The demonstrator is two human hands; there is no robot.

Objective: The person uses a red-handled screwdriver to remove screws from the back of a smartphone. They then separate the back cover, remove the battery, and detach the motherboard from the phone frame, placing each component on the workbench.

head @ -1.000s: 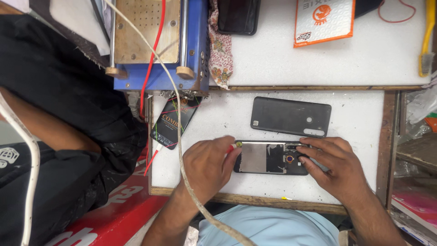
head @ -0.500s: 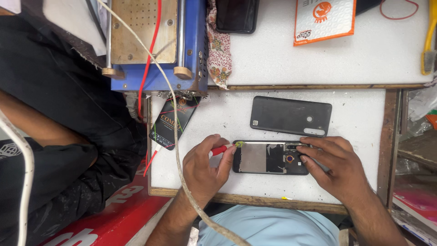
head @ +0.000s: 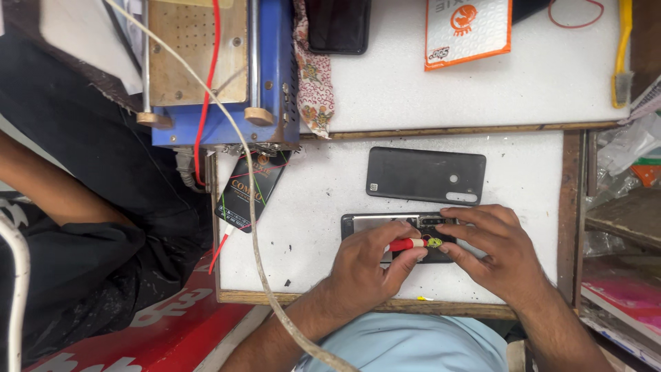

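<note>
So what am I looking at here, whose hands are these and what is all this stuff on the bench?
No machine here: the picture comes from a camera worn on a person's head, looking down at that person's own hands. The left hand holds a small red and white tool over an opened phone on the white bench. The right hand steadies the phone. Just beyond lies the phone's dark back cover. Further off stand a blue machine and an orange and white packet. Another person's arm shows at the left.

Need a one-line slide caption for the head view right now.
Left hand holds a red-handled tool on an opened phone; right hand steadies it, back cover beside.
</note>
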